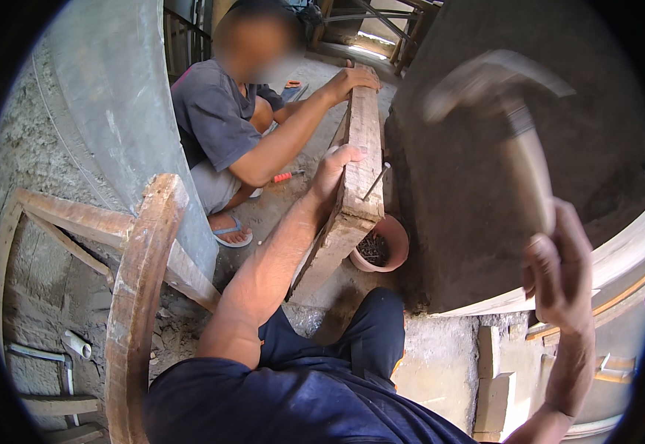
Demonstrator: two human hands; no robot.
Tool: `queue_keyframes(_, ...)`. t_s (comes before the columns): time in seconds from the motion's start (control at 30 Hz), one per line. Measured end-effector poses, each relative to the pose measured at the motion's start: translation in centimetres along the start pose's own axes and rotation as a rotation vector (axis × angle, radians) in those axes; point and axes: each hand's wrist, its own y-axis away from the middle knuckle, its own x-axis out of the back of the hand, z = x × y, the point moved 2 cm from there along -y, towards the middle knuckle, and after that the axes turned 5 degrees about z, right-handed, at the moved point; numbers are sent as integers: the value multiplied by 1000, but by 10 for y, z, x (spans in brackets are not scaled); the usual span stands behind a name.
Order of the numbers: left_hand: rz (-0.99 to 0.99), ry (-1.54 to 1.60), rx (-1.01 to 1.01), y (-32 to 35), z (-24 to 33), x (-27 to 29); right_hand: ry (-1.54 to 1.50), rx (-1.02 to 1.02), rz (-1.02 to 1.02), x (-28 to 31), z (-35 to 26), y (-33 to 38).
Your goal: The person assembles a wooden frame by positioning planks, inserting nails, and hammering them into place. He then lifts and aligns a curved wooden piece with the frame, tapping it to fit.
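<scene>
Dark blue cloth of the person's own trousers [352, 348] fills the low part of the view. From there the left hand [335, 169] reaches forward and grips the near part of a long rough brown wooden plank [356, 177], which stands on its edge and runs with its long axis away from the person. A thin steel nail [376, 181] sticks out of the right face of this plank, tilted, just beside the left hand's fingers. The right hand [559, 270] is raised high on the right, clenched around the pale wooden handle of a hammer [519, 140], whose metal head is blurred. So the nail lies to the left of and below the hammer, and the left hand is much nearer to it. Under the plank stands a round terracotta-coloured bowl of dark nails [378, 248] on the concrete floor [441, 355]. Farther away, a co-worker's hand [348, 80] rests on the far end of the plank.
</scene>
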Motion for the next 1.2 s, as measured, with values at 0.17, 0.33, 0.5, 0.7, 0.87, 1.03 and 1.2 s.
queue_keyframes(0.17, -35, 18, -5, -2, -3, 5, 60, -67, -114, 3, -4, -5)
queue_keyframes(0.33, -2, -42, -33, -1, -2, 7, 287, -87, -283, 6, 8, -6)
queue_keyframes(0.5, -45, -72, -46, -5, -2, 9, 246, 14, 264, 40, -31, -41)
queue_keyframes(0.7, -21, -49, -3, -6, -7, 16, 235, 8, 241, 15, -21, -44)
queue_keyframes(0.87, -30, -63, -44, -3, -5, 6, 309, -111, -133, 11, -5, -13)
queue_keyframes(1.03, -10, -38, -9, -2, -4, 5, 179, 140, 486, 37, -52, -52)
queue_keyframes(1.2, -106, -5, 47, -8, -4, 20, 165, 45, -46, -12, 5, -17)
